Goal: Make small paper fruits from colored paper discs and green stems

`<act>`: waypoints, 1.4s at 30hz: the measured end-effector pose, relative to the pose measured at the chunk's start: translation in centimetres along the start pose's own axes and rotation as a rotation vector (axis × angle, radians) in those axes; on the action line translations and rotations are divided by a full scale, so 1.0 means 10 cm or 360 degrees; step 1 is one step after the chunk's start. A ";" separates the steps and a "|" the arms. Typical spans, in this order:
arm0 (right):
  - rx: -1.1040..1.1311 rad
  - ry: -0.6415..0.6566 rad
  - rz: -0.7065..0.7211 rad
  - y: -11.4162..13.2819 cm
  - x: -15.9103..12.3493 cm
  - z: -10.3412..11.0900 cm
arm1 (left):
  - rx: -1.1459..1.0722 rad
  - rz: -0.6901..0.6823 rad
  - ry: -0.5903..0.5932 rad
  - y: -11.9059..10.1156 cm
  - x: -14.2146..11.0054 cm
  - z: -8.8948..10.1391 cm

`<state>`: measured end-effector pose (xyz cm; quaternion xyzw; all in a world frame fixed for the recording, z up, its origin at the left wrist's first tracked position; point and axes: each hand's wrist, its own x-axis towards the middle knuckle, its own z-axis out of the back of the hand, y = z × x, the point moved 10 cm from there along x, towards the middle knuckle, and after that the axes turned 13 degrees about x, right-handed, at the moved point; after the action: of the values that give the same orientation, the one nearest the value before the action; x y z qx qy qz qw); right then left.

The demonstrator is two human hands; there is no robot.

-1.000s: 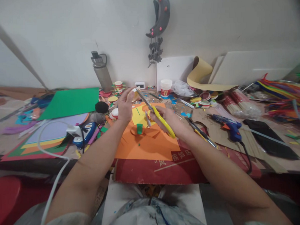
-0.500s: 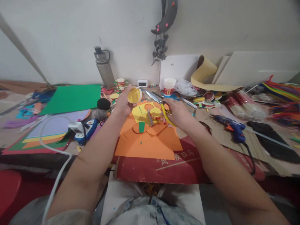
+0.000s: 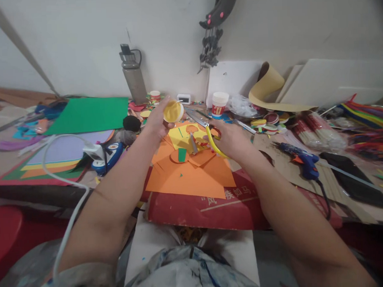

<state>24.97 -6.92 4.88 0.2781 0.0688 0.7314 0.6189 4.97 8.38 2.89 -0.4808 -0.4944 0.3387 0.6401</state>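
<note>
My left hand [image 3: 157, 123] is closed around the side of a small white paper cup piece with a yellow round face [image 3: 173, 112], held above the worktable. In my right hand [image 3: 230, 138] is a pair of scissors [image 3: 196, 118] with yellow handles. Its metal blades point up and left, with the tips close to the cup piece; whether they touch it I cannot tell. Below both hands lie orange paper sheets [image 3: 186, 179], a yellow sheet [image 3: 175, 137] and a small green paper piece [image 3: 182, 154].
A stack of paper cups [image 3: 220, 104] and a grey bottle [image 3: 134, 78] stand near the wall. On the right are a blue glue gun [image 3: 310, 164] and a black flat object [image 3: 356, 179]. A green sheet [image 3: 93, 115] and a white cable [image 3: 71, 181] are on the left.
The view has shifted slightly, so the wall things sit higher. Both hands keep their holds, and the scissors stay beside the cup piece with little visible movement.
</note>
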 end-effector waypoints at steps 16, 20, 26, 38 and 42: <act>-0.0241 -0.0013 -0.0079 0.10 -0.04 0.10 | 0.0047 0.0072 -0.0153 0.04 0.01 0.07; -0.0292 0.0017 -0.0118 0.10 -0.05 0.10 | -0.0023 0.0237 -0.0253 -0.04 -0.13 0.05; -0.0307 0.0023 -0.0125 0.10 -0.05 0.09 | -0.0043 0.0358 -0.0239 -0.14 -0.26 -0.08; -0.0463 0.0042 -0.0100 0.12 -0.06 0.11 | 0.0104 0.0344 -0.0143 -0.21 -0.30 -0.18; -0.0513 0.0037 -0.0100 0.13 -0.07 0.12 | 0.0129 0.0367 -0.0103 -0.25 -0.32 -0.23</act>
<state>24.46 -8.16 6.28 0.1646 -0.0336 0.7164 0.6771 6.16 4.05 4.14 -0.4970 -0.4422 0.4451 0.5995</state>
